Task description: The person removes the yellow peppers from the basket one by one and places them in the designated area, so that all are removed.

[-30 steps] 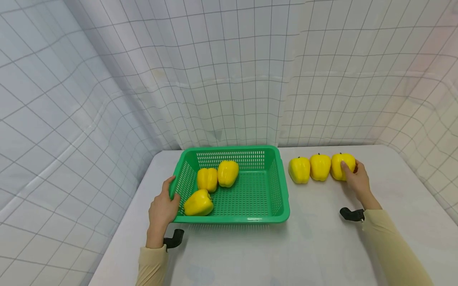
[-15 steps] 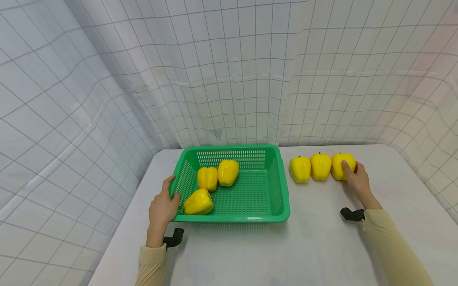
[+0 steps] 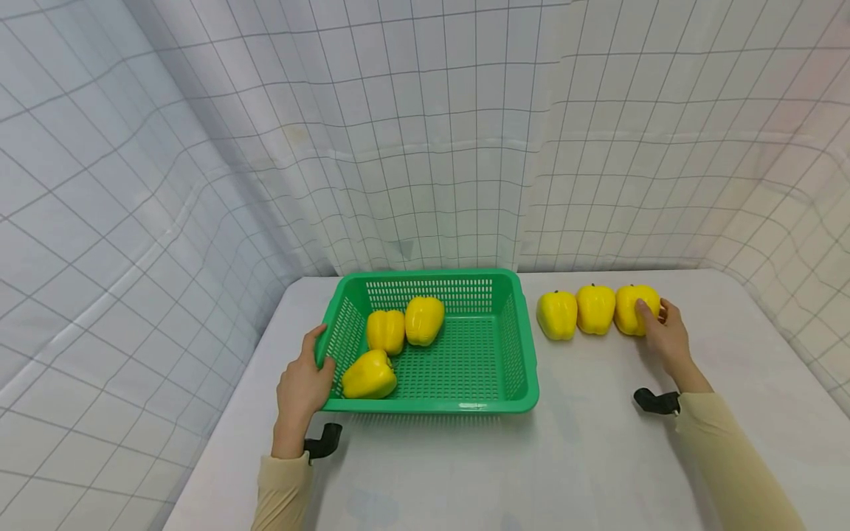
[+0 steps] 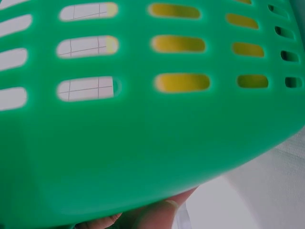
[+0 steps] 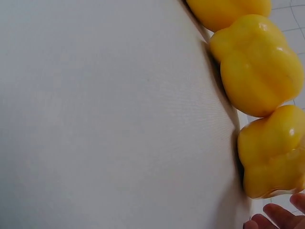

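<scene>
My left hand [image 3: 304,387] grips the left rim of a green plastic basket [image 3: 458,407], its thumb over the rim. In the left wrist view the basket wall [image 4: 143,143] fills most of the picture, with fingers at its edge below. Three yellow bell peppers lie inside, one near the front left [image 3: 368,376]. On the table to the right, my right hand [image 3: 667,339] is loosely spread around the right end bell pepper [image 3: 627,310] of a row of three. Its thumb overlaps the pepper's front; in the right wrist view the fingertips show a small gap beside the pepper [image 5: 269,157].
The other two bell peppers of the row, a middle one [image 3: 595,310] and a left one [image 3: 556,316], stand between my right hand and the basket. A white table [image 3: 425,479] lies under everything. Grid-patterned white curtains [image 3: 425,147] rise behind and at both sides.
My right hand has shifted very slightly right at the end pepper. My left hand, the basket and the peppers stay where they were.
</scene>
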The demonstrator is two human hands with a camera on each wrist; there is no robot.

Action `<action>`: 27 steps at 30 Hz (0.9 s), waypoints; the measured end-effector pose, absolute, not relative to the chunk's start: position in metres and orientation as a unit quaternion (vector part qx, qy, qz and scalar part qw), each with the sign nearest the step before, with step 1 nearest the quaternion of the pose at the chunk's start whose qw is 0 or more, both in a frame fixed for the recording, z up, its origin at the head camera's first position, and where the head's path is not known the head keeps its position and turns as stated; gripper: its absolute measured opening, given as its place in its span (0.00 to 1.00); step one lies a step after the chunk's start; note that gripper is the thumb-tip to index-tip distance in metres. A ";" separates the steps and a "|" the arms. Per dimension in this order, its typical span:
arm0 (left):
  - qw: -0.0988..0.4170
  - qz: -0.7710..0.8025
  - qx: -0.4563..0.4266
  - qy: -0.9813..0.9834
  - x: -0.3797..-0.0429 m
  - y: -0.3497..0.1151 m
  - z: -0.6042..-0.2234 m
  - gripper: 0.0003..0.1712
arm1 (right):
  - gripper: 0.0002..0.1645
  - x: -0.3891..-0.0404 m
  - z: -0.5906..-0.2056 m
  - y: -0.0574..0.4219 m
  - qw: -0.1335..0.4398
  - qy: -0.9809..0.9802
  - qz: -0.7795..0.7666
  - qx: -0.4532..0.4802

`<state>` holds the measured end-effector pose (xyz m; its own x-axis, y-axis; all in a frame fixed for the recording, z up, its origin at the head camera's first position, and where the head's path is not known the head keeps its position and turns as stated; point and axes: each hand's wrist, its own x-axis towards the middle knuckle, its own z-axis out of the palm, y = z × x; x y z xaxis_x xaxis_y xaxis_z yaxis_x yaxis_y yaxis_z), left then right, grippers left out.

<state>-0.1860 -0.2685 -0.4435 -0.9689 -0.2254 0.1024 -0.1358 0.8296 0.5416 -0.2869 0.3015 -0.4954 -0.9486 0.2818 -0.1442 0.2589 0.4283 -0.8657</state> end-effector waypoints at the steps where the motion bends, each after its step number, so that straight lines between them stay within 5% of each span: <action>1: 0.081 -0.276 0.095 -0.953 -0.186 -0.269 -0.444 0.34 | 0.57 -0.286 -0.495 0.301 0.016 -0.843 0.513 -0.161; 20: 0.081 -0.277 0.094 -0.953 -0.185 -0.268 -0.446 0.34 | 0.27 -0.276 -0.475 0.265 0.265 -0.826 0.476 -0.149; 27: 0.082 -0.280 0.093 -0.952 -0.184 -0.269 -0.444 0.33 | 0.22 -0.272 -0.451 0.234 0.295 -0.800 0.512 -0.105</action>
<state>-0.1843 -0.2689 -0.4437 -0.9695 -0.2223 0.1032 -0.1308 0.8255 0.5490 -0.2720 0.2343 -0.4511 -0.8043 0.4695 0.3643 -0.1347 0.4529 -0.8813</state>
